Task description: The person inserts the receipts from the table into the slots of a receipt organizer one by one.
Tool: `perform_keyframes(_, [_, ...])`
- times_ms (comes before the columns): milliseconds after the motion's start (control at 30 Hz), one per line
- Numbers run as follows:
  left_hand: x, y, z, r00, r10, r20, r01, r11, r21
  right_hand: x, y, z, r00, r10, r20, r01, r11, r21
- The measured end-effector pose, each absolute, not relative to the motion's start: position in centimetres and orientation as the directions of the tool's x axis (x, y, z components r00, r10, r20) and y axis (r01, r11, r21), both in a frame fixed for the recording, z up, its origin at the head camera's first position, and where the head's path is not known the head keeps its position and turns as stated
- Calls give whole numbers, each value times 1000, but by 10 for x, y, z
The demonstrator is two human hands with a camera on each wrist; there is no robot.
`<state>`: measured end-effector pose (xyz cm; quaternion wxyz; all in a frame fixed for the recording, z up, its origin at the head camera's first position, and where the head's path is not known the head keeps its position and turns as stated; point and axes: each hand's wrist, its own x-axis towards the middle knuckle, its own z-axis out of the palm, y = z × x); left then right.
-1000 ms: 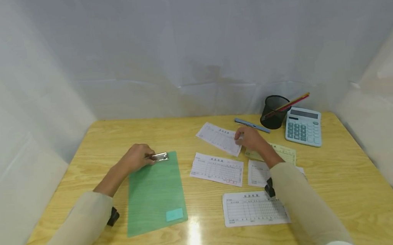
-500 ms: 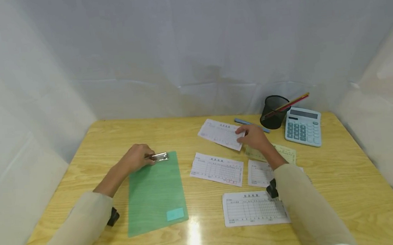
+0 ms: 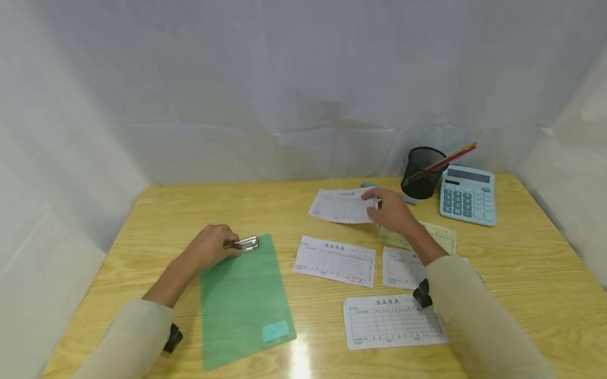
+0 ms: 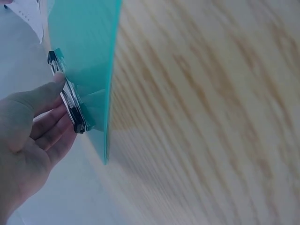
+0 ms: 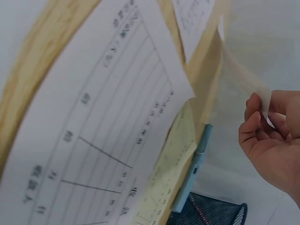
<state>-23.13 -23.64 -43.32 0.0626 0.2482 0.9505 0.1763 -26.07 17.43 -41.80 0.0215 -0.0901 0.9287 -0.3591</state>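
A green translucent clipboard lies on the left of the table, a pale blue label near its lower corner. My left hand grips its metal clip at the top edge; in the left wrist view the thumb presses on the clip with fingers beneath. At the back, my right hand pinches the right end of a white printed slip, which is raised off the table and bends slightly. The right wrist view shows this slip edge-on between thumb and fingers.
Other white slips and a yellow slip lie mid-table and right. A blue pen lies behind my right hand. A black mesh pen cup with pencils and a light blue calculator stand back right.
My right hand has lifted the white slip off the table and turned it more level. My left hand stays on the clip, while the clipboard's lower end has shifted slightly right.
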Motion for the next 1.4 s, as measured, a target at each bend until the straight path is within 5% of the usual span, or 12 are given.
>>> perform_keyframes(233, [-230, -235, -433, -870, 491, -47, 441, 817, 371, -257, 170, -402, -963, -226, 147, -263, 669, -695])
perform_keyframes(600, [-233, -231, -432, -872, 486, -61, 428, 817, 386, -248, 158, -381, -948, -293, 128, -275, 544, -793])
perform_keyframes(1100, [-228, -233, -428, -872, 483, -78, 431, 834, 344, -225, 92, -384, -803, -595, -20, -317, 455, -832])
perform_keyframes(1400, [-229, -232, -428, -864, 497, -79, 440, 824, 357, -226, 53, -401, -738, -660, -142, -277, 487, -828])
